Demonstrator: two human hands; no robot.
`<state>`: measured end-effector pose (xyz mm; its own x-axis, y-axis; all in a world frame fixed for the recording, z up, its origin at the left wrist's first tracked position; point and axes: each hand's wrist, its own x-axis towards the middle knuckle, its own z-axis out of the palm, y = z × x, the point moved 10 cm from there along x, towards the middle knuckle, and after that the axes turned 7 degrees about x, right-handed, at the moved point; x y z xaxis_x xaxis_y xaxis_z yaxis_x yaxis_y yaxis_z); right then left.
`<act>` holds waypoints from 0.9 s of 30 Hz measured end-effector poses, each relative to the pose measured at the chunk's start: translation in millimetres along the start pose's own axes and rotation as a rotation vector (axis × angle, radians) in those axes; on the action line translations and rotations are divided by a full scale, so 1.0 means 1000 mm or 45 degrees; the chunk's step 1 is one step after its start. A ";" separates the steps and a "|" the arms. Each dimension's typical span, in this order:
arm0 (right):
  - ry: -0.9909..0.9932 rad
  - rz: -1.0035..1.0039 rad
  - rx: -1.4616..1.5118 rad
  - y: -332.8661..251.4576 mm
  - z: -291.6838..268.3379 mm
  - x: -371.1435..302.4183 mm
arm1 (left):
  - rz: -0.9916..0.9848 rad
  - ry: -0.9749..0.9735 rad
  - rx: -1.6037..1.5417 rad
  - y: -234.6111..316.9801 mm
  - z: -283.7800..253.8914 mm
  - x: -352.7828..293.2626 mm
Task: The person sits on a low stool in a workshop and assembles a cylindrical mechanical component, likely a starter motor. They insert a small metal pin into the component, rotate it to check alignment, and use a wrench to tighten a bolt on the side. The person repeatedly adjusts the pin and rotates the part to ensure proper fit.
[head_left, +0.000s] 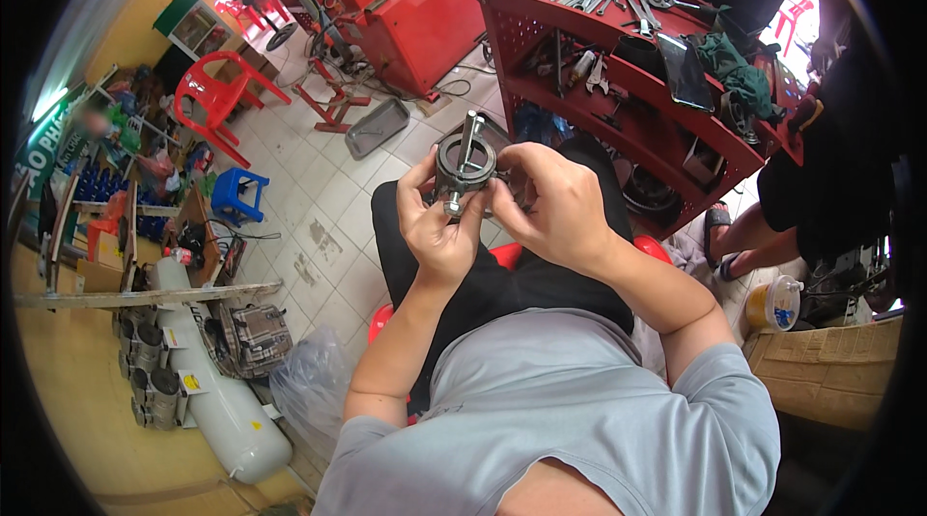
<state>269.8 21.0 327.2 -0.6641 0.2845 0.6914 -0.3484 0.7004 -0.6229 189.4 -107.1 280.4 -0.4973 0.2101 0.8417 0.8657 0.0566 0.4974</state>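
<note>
Above my lap I hold a dark metal ring-shaped part point(443, 168) with a round opening. A bright steel bolt or pin point(469, 133) stands up across its far side, and a nut-like end point(452, 206) sticks out at its near edge. My left hand point(433, 231) is closed around the part from the left and below, thumb at its near side. My right hand point(560, 202) has its fingers bent and pressed against the part's right edge; whether they also hold something small there is hidden.
A red tool cart point(521, 4) with several wrenches stands ahead right, beside a person's legs point(763, 251). A grey metal tray point(378, 128), red chair point(217, 96) and blue stool point(239, 195) are ahead left. A white cylinder tank point(217, 400) lies left.
</note>
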 end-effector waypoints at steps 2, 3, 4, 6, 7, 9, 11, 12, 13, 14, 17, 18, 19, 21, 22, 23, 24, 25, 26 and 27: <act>-0.004 -0.004 0.002 0.000 0.002 0.000 | 0.111 -0.038 0.119 0.009 -0.002 0.005; -0.016 0.006 -0.002 0.000 0.003 -0.002 | 0.104 -0.044 0.143 0.010 -0.003 0.003; -0.024 -0.001 0.004 0.000 0.006 -0.001 | 0.110 -0.040 0.179 0.010 -0.006 0.002; -0.022 -0.003 -0.017 0.003 0.007 -0.002 | 0.120 -0.042 0.186 0.011 -0.006 0.004; -0.023 -0.011 -0.014 0.003 0.008 -0.002 | 0.122 -0.050 0.200 0.011 -0.005 0.005; -0.038 -0.010 -0.012 -0.001 0.008 0.001 | 0.146 -0.060 0.225 0.015 -0.005 0.007; -0.048 0.015 -0.013 0.003 0.009 -0.002 | 0.110 -0.060 0.199 0.015 -0.001 0.007; -0.056 0.016 0.000 0.003 0.010 -0.001 | 0.124 -0.021 0.168 0.014 -0.002 0.006; -0.066 0.024 0.006 0.004 0.010 -0.002 | 0.145 -0.026 0.178 0.014 -0.002 0.006; -0.075 0.034 0.011 0.004 0.010 -0.001 | 0.137 -0.022 0.183 0.016 -0.003 0.006; -0.091 0.108 0.088 0.003 0.010 0.000 | 0.117 -0.007 0.188 0.016 -0.005 0.007; -0.054 0.032 0.072 -0.001 0.007 0.001 | 0.115 -0.004 0.186 0.017 -0.006 0.009; -0.049 -0.027 0.016 -0.006 0.005 0.002 | 0.110 -0.001 0.184 0.018 -0.006 0.010; -0.034 -0.144 -0.099 -0.015 0.002 0.003 | 0.125 0.008 0.199 0.017 -0.008 0.010; -0.036 -0.148 -0.111 -0.014 0.002 0.002 | 0.115 0.008 0.184 0.016 -0.007 0.009; -0.036 -0.151 -0.125 -0.013 0.004 0.001 | 0.106 0.008 0.167 0.016 -0.006 0.008; -0.036 -0.154 -0.139 -0.011 0.005 0.000 | 0.105 0.008 0.168 0.016 -0.005 0.007; -0.029 -0.165 -0.126 -0.011 0.005 0.000 | 0.094 0.013 0.143 0.016 -0.004 0.007; -0.021 -0.175 -0.113 -0.010 0.005 -0.001 | 0.082 0.018 0.116 0.016 -0.004 0.006; -0.012 -0.184 -0.102 -0.010 0.005 -0.001 | 0.071 0.023 0.089 0.016 -0.003 0.004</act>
<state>270.9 10.6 331.0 -0.6173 0.1707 0.7680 -0.3876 0.7835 -0.4857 201.3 -107.8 292.6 -0.4484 0.1977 0.8717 0.8937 0.1133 0.4341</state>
